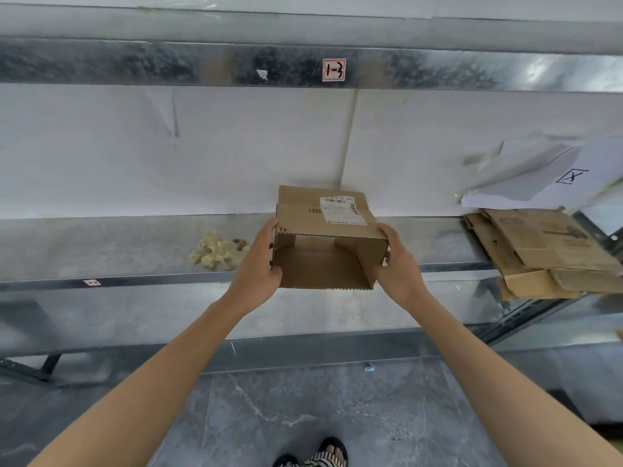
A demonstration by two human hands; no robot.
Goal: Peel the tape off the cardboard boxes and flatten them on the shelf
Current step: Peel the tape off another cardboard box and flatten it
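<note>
Over metal shelf [118,251]: left hand [259,261], right hand [397,264] grip open cardboard box [323,230] sides.

Centre: we see the cardboard box [328,237] held over the front edge of the shelf [101,244], open end toward us, with the left hand [261,261] on its left wall and the right hand [396,261] on its right wall. On the shelf, a wad of tape [215,249] lies just left of the box. We find a stack of flattened boxes [546,251] well to the right, overhanging the front edge, with loose sheets [539,176] behind it.
</note>
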